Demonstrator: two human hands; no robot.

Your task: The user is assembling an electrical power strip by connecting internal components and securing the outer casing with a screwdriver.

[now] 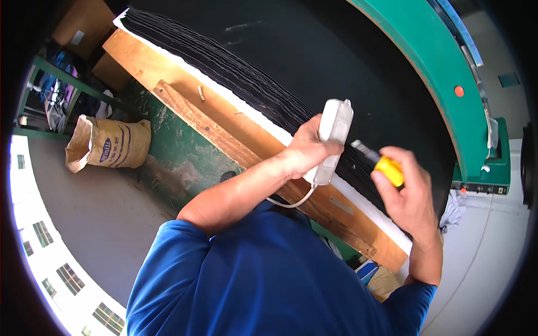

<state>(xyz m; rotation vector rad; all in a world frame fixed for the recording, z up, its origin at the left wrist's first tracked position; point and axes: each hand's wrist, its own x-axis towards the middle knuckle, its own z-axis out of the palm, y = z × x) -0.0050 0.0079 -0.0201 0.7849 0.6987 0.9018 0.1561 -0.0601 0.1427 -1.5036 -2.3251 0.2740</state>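
My left hand is closed around a long white power strip, thumb across its front. The strip stands tilted over the stack's near edge, and a white cord loops from its lower end toward my body. To the right, my right hand grips a short yellow-handled tool with a black collar and a grey tip. That tip points toward the strip, with a gap between them. Blur hides the tool's exact kind. Beneath both hands lies a thick stack of black fabric in many layers.
Under the stack runs a white sheet on a wooden tabletop edge, with a wooden rail along the near side. A green machine beam arches over the right. At left stand an open paper sack and a green rack with cloth.
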